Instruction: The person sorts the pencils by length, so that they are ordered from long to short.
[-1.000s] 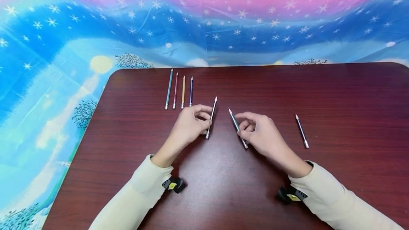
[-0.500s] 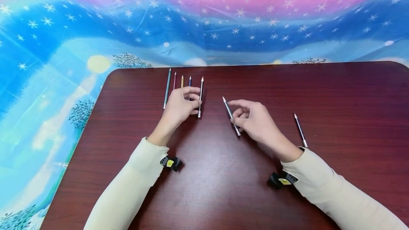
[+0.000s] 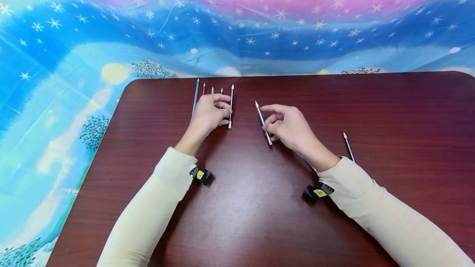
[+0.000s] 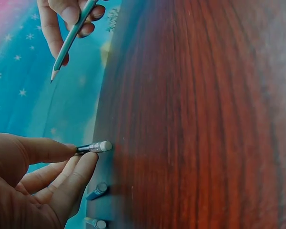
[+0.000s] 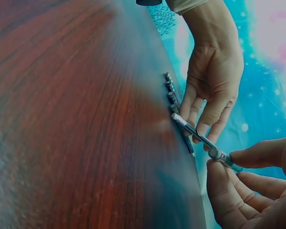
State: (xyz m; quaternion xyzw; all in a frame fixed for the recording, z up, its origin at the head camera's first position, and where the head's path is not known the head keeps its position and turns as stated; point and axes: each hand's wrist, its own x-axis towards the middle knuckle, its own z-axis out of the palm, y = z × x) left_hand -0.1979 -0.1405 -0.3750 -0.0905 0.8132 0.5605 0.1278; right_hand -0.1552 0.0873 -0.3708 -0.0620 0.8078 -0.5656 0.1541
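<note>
At the right end of a row of pencils, my left hand (image 3: pixel 208 112) pinches a dark pencil (image 3: pixel 231 99), point away from me. Its white eraser end (image 4: pixel 99 147) sticks out past thumb and fingers in the left wrist view. Whether this pencil touches the table cannot be told. To the right, my right hand (image 3: pixel 293 127) holds a green pencil (image 4: pixel 69 43) between thumb and fingers, its tip tilted to the far left. The row has a teal pencil (image 3: pixel 196 94), a red one (image 3: pixel 204 89), a yellow one (image 3: pixel 212 90) and a dark blue one (image 3: pixel 222 90), partly hidden by my left hand.
Another dark pencil (image 3: pixel 349 146) lies alone at the right, its lower end behind my right sleeve (image 3: pixel 352 180). The brown wooden table (image 3: pixel 237 217) ends at a far edge. Behind it hangs a snowflake-patterned cloth (image 3: pixel 237 24).
My left hand has carried the dark pencil away from me and left, beside the row. My right hand has moved the same way with the green pencil.
</note>
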